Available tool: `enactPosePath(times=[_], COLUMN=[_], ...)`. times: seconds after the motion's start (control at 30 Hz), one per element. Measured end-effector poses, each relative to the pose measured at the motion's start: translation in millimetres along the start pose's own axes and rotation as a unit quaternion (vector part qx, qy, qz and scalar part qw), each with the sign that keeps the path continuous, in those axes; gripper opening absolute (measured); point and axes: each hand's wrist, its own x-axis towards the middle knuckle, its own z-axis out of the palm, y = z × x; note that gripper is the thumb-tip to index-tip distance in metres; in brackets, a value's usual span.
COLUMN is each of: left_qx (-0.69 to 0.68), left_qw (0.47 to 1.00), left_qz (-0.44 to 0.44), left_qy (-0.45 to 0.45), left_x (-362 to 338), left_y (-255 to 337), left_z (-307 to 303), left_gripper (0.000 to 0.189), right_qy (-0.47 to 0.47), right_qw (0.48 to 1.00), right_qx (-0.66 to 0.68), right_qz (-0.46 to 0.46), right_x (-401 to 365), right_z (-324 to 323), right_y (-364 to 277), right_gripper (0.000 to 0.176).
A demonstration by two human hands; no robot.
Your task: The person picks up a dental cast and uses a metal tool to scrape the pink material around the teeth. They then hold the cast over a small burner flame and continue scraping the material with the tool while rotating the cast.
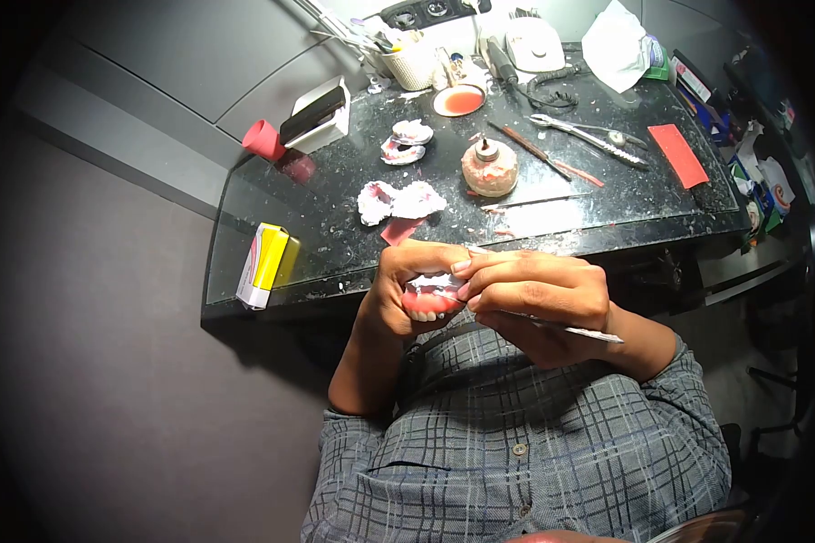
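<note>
Above my lap, in front of the table's near edge, my left hand [398,285] is wrapped round a denture model [428,302] with pink gum and white teeth facing down toward me. My right hand [548,299] pinches a thin metal tool [587,333], whose flat pale end sticks out to the lower right. The tool's other end reaches the pink part of the model, partly hidden by my fingers. Fingertips of my right hand touch the model's upper edge.
On the black table [326,222] stand a spirit burner [490,167], plaster models [406,143], plaster pieces [400,202], a yellow-white box [263,266], a dish of red wax [459,100], a knife [529,150], a metal instrument [589,138] and a red wax sheet [678,155].
</note>
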Motion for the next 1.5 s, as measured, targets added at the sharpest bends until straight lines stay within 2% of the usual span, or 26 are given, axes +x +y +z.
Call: enactPosePath(times=[0.03,0.17,0.43,0.53,0.57,0.67,0.9,1.0,1.2,1.27,1.4,1.5], left_qx=[0.004,-0.008,-0.013,-0.043,-0.025,-0.041,-0.051,-0.077,-0.067,-0.085,-0.052,-0.075], left_qw=[1.0,0.999,1.0,0.999,1.0,0.999,0.998,0.997,0.998,0.995,0.998,0.997], left_qz=[-0.017,-0.013,-0.017,0.012,-0.011,0.005,-0.014,-0.014,-0.007,-0.041,-0.024,-0.002], left_qy=[0.005,0.032,0.007,0.025,0.011,-0.005,0.022,-0.027,0.009,0.041,0.028,-0.017], left_x=[-1,-2,-1,-2,-4,-3,-11,-8,-9,-9,-5,-5], left_y=[1,1,2,-4,-4,-8,-12,-13,-9,-3,-1,-4], left_z=[1,5,3,4,0,-1,-4,-8,0,5,3,-3], left_gripper=[0.066,0.063,0.046,0.047,0.052,0.054,0.057,0.057,0.052,0.05,0.045,0.037], right_qy=[0.001,0.002,-0.001,0.011,0.011,0.01,0.003,0.002,0.003,0.004,0.001,-0.006], right_qw=[1.0,1.0,1.0,1.0,1.0,1.0,1.0,1.0,1.0,1.0,1.0,1.0], right_qx=[0.002,0.008,0.01,0.017,0.015,0.018,0.018,0.013,0.016,0.016,0.014,0.011], right_qz=[0.0,0.001,0.004,0.0,-0.001,0.003,0.011,0.014,0.017,0.017,0.019,0.026], right_x=[0,0,0,-1,0,1,1,2,2,2,3,3], right_z=[0,0,-1,1,1,0,0,-1,-1,0,-1,-1], right_y=[0,0,-1,0,0,-1,-2,-3,-2,-2,-3,-3], right_gripper=[0.021,0.02,0.019,0.018,0.018,0.018,0.017,0.016,0.016,0.016,0.014,0.012])
